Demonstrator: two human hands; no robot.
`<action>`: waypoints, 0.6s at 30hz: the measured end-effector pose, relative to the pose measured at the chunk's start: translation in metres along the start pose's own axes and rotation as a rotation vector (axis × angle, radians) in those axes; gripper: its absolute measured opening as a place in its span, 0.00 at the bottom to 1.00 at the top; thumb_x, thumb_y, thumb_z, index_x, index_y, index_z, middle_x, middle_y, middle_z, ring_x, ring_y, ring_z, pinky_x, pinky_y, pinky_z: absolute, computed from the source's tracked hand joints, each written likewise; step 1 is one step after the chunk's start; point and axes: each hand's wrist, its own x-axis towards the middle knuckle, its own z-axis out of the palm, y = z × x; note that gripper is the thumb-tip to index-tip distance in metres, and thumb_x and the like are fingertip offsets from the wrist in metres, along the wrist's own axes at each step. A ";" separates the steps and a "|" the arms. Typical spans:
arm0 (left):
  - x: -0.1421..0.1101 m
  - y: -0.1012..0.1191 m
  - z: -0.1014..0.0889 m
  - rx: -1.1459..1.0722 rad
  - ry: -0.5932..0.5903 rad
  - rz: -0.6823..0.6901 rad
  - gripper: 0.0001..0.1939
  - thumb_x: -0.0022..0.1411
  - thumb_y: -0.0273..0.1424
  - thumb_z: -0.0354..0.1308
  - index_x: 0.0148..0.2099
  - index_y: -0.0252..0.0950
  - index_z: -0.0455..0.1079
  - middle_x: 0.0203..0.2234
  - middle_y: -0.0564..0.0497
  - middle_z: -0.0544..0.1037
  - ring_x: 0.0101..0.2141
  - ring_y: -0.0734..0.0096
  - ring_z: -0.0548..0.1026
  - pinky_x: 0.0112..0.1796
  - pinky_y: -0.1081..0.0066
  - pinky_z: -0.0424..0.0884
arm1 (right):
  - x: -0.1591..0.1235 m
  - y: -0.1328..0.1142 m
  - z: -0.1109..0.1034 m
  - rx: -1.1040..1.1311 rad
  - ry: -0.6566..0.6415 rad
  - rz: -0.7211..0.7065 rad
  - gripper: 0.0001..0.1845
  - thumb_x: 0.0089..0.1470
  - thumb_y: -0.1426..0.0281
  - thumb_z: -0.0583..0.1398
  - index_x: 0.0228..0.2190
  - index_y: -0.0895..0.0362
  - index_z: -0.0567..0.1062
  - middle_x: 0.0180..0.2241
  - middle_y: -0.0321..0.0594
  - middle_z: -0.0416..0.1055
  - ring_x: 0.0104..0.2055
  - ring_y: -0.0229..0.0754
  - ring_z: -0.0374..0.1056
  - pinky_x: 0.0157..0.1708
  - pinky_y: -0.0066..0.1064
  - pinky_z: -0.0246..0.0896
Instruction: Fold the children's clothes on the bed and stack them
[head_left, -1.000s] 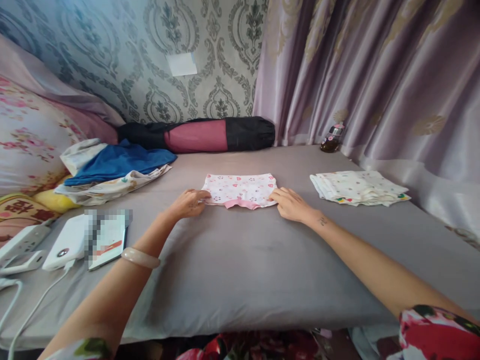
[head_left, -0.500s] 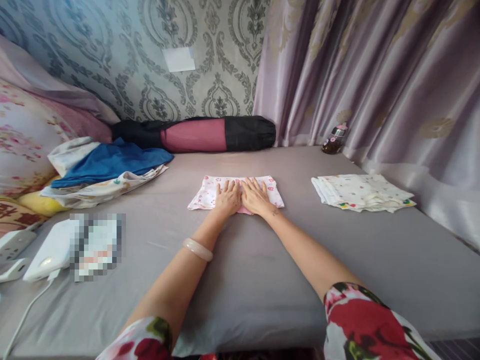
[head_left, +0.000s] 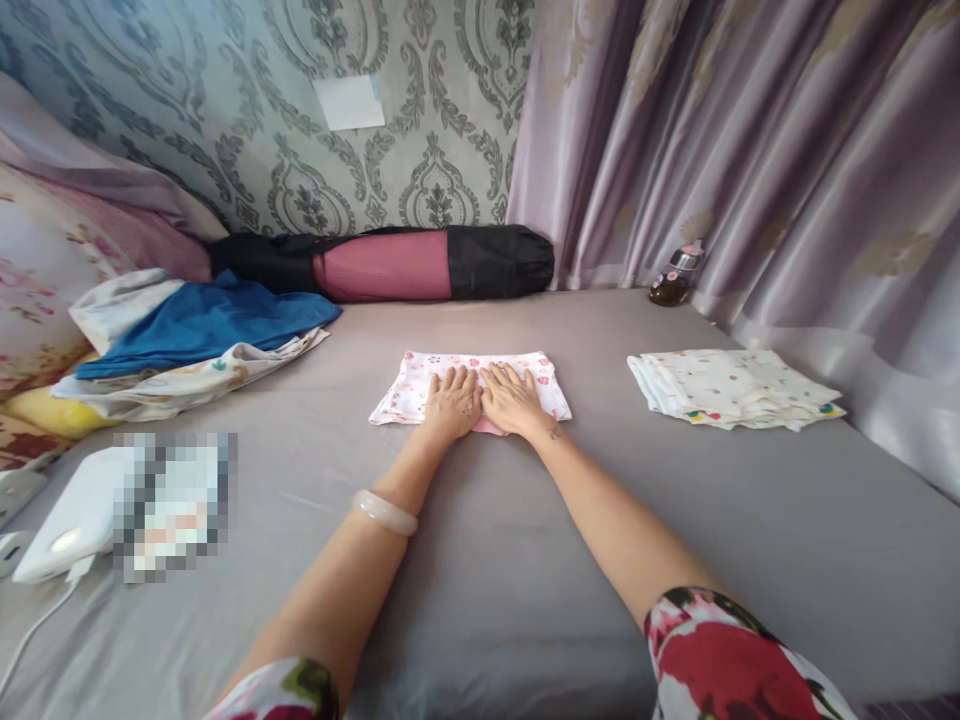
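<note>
Pink-printed cloth [head_left: 409, 384] lies folded mid-frame; I see the left hand [head_left: 453, 408] and right hand [head_left: 513, 402] have come in from its sides, pressing it flat, fingers released, gripping nothing.

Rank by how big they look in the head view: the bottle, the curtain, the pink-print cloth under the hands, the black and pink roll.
1. Curtain
2. Black and pink roll
3. Pink-print cloth
4. Bottle

Both hands [head_left: 481, 402] flat on folded pink-patterned garment [head_left: 409, 385], folded clothes [head_left: 739, 385] at right
</note>
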 end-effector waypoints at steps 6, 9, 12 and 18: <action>0.004 -0.008 0.001 -0.079 0.039 0.000 0.24 0.70 0.36 0.38 0.63 0.38 0.60 0.63 0.44 0.62 0.64 0.58 0.58 0.62 0.52 0.52 | 0.001 0.006 -0.005 0.024 0.012 -0.023 0.30 0.64 0.66 0.41 0.65 0.55 0.56 0.68 0.40 0.47 0.69 0.48 0.40 0.65 0.54 0.32; 0.005 -0.016 0.001 -0.066 0.132 -0.047 0.25 0.71 0.39 0.36 0.63 0.36 0.60 0.63 0.42 0.62 0.64 0.57 0.56 0.63 0.51 0.48 | 0.003 0.014 -0.006 0.021 0.090 0.004 0.30 0.64 0.66 0.40 0.65 0.56 0.55 0.68 0.42 0.45 0.70 0.49 0.36 0.65 0.54 0.27; 0.005 -0.023 0.003 -0.031 0.136 -0.055 0.27 0.71 0.40 0.35 0.65 0.36 0.58 0.64 0.42 0.60 0.65 0.54 0.53 0.63 0.47 0.45 | 0.004 0.020 -0.002 0.027 0.101 0.038 0.30 0.65 0.64 0.39 0.65 0.56 0.55 0.68 0.42 0.45 0.70 0.50 0.36 0.65 0.56 0.24; 0.005 -0.024 0.004 -0.033 -0.011 -0.048 0.27 0.71 0.41 0.35 0.66 0.38 0.56 0.66 0.42 0.57 0.66 0.53 0.52 0.61 0.47 0.49 | 0.007 0.021 0.004 0.052 0.040 0.060 0.30 0.65 0.64 0.39 0.64 0.55 0.57 0.68 0.40 0.45 0.70 0.48 0.36 0.65 0.55 0.24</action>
